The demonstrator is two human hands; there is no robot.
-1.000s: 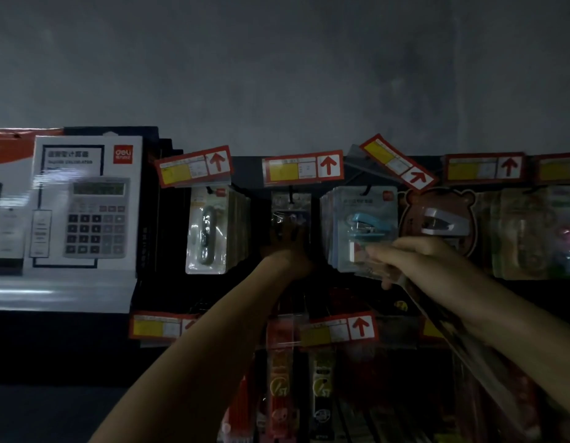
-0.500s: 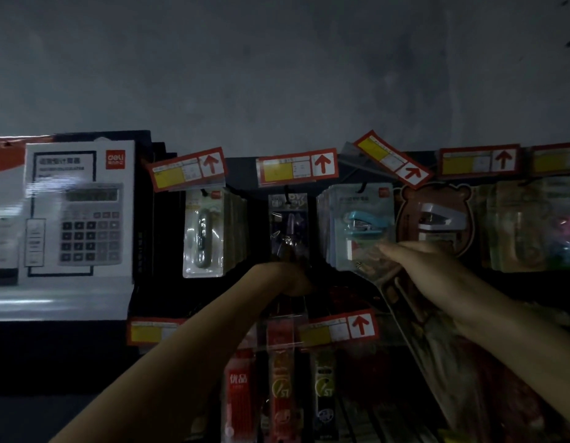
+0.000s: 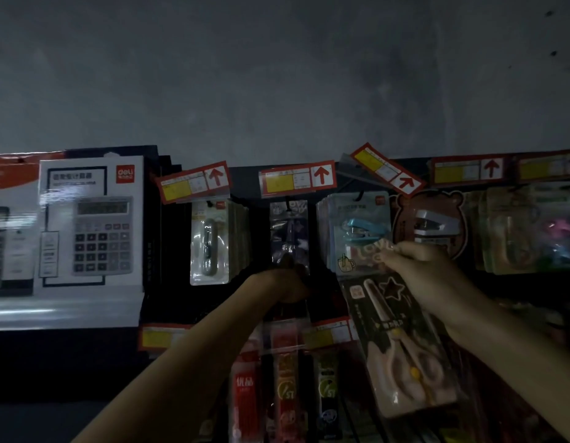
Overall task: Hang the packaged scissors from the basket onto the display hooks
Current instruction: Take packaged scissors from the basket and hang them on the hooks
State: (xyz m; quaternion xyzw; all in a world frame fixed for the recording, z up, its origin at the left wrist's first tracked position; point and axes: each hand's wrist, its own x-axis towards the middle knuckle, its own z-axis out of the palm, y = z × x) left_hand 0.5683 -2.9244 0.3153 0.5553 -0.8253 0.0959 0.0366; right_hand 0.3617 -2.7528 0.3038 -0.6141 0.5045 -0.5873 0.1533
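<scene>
Packaged scissors (image 3: 402,346) up in front of the display, on no hook, tilted so that the top edge leans left across the blue stapler pack (image 3: 357,231) and the bottom end angles down to the right. Pale pink blades and handles behind clear plastic, on a dark card with a star. Pinched near the top edge by the right hand (image 3: 432,276), fingers curled over the plastic, thumb hidden behind.

Left hand (image 3: 282,282) up at the middle column, fingers closed around the lower end of a dark hung packet (image 3: 288,238), firmness of the hold lost in the dim light. Top of that packet on a black display hook (image 3: 289,204), just under a price tag (image 3: 297,179) with a red arrow.

Dark rack panel (image 3: 325,282) behind both hands, hung in rows. To the left of the hung packet, a stack of blister packs (image 3: 210,241). To the right of the stapler, a bear-shaped card (image 3: 405,219) with a pale stapler. One crooked price tag (image 3: 386,171) slanting down to the right above it. White calculator box (image 3: 88,225) standing at the far left. Lower row of red and black pen packs (image 3: 245,394) under more tags.

Above everything, bare grey wall (image 3: 277,75), mottled and poorly lit.
</scene>
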